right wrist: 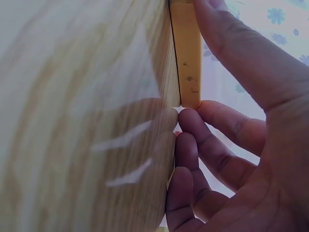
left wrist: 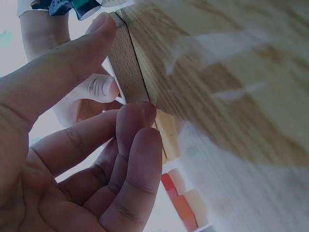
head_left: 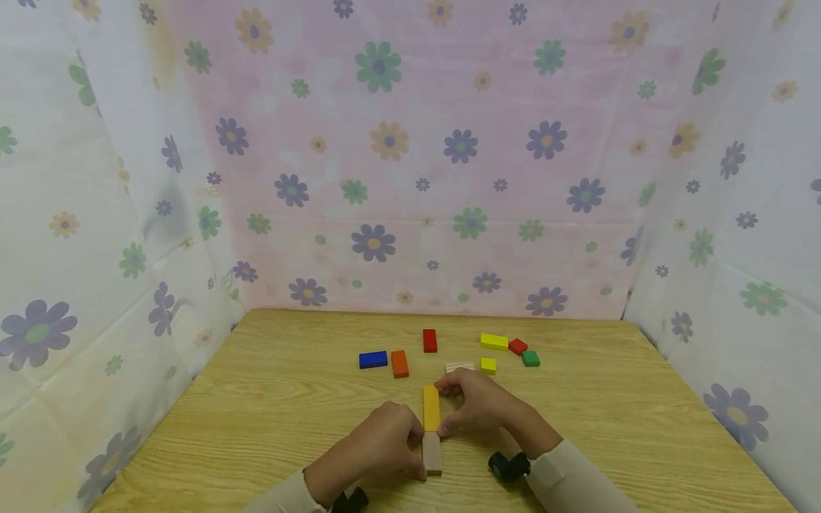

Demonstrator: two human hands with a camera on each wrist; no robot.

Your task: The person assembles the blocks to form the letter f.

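Two blocks lie end to end on the tabletop, a plain wooden block (head_left: 432, 454) nearer me and a yellow-orange block (head_left: 431, 408) beyond it. My left hand (head_left: 388, 439) holds the plain one from the left, thumb at its near end and forefinger by the joint. From the right, my right hand (head_left: 477, 402) grips the yellow-orange block, thumb near the joint and fingertips at its far end. In the right wrist view, the yellow-orange block (right wrist: 187, 58) has small dark marks on its side. The left wrist view shows the plain block (left wrist: 127, 63) beside my left thumb.
Farther back lie a blue block (head_left: 373, 360), an orange block (head_left: 400, 364), a red block (head_left: 430, 340), and a long yellow block (head_left: 494, 341). A small red block (head_left: 518, 346), green block (head_left: 530, 358), yellow block (head_left: 488, 366) and pale striped block (head_left: 460, 367) sit right. Flowered cloth (head_left: 423, 157) surrounds the table.
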